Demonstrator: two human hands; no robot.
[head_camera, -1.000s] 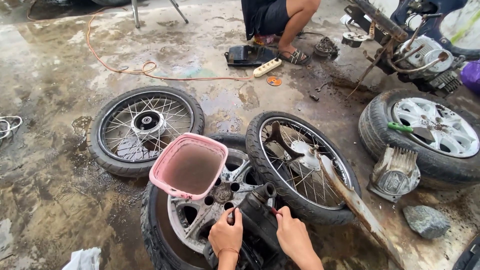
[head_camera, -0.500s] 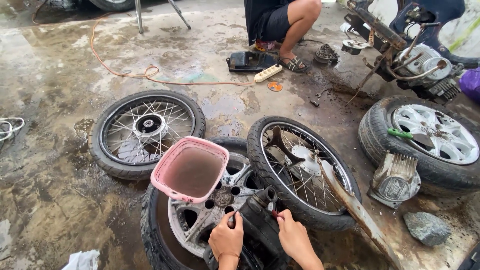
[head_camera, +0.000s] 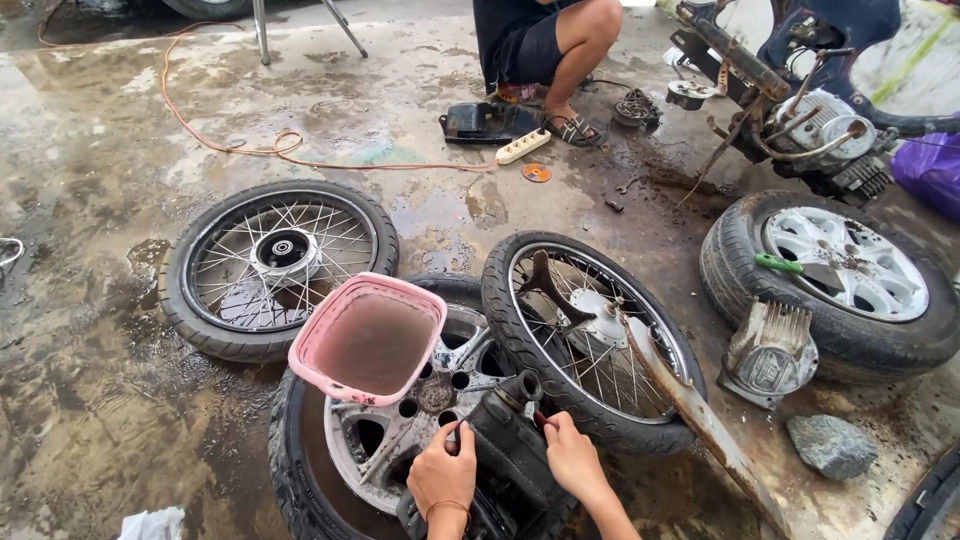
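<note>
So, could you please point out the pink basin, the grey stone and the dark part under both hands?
pink basin (head_camera: 372, 343), head view, inner floor.
grey stone (head_camera: 832, 446), head view, top face.
dark part (head_camera: 512, 445), head view, upper body.

Wet, stained concrete floor (head_camera: 120, 130) in flat daylight

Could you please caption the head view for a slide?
Both hands, left and right, grip a black part on a wheel beside a pink tub.
</note>
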